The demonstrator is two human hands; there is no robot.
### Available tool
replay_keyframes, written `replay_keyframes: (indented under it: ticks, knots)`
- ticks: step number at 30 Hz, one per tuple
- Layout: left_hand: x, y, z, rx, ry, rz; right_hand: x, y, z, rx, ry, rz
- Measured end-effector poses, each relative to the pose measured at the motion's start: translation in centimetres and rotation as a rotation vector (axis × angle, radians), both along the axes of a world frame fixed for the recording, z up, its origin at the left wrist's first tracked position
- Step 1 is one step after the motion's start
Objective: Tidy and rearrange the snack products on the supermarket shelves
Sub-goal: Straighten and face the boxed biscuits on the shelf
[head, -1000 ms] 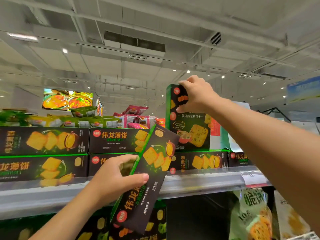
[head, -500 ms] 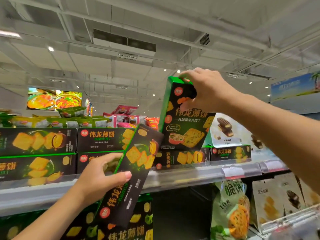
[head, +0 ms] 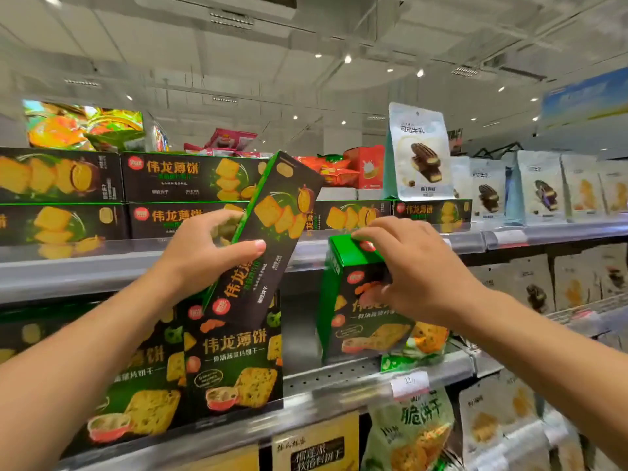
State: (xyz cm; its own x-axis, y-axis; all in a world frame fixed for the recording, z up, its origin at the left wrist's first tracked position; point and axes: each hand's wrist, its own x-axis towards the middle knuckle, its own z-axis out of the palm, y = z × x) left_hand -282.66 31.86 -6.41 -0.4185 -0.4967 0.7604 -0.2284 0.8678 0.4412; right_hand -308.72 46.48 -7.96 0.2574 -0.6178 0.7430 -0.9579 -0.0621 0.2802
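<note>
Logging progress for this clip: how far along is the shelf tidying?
Partly done. Flat boxes already sit stacked on the upper shelf. In hand: the right hand grips the upright green-topped box standing on the middle shelf, and the left hand holds a tilted long box, not yet shelved. A gap remains beside the upright box.

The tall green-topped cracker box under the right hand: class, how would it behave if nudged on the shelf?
The tall green-topped cracker box probably tips easily, standing upright on a narrow base. It looks stiff: straight cardboard edges under the right hand.
</note>
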Motion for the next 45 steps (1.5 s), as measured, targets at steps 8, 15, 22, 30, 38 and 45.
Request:
replay_keyframes:
  ticks: [8, 15, 22, 30, 38, 45]
  knots:
    - [-0.3, -0.1, -1.0, 0.055, 0.063, 0.024, 0.3, -6.0, -8.5, -0.014, -0.002, 0.109]
    - [-0.3, 0.0, -1.2, 0.064, 0.073, 0.057, 0.1, -10.3, -7.3, 0.094, 0.116, 0.046]
    - [-0.4, 0.2, -1.2, 0.069, 0.076, 0.048, 0.7, -13.1, -5.3, 0.196, 0.12, 0.089]
    - [-0.5, 0.0, -1.2, 0.056, 0.066, 0.029, 0.6, -15.0, -5.4, 0.322, 0.031, 0.065]
    - [-0.4, -0.6, -1.3, 0.042, 0.057, 0.037, 1.1, -13.5, -5.3, 0.358, -0.023, 0.098]
    - [-0.3, -0.8, -0.8, 0.115, 0.011, 0.021, 2.9, -7.9, -4.2, 0.494, -0.743, 0.633]
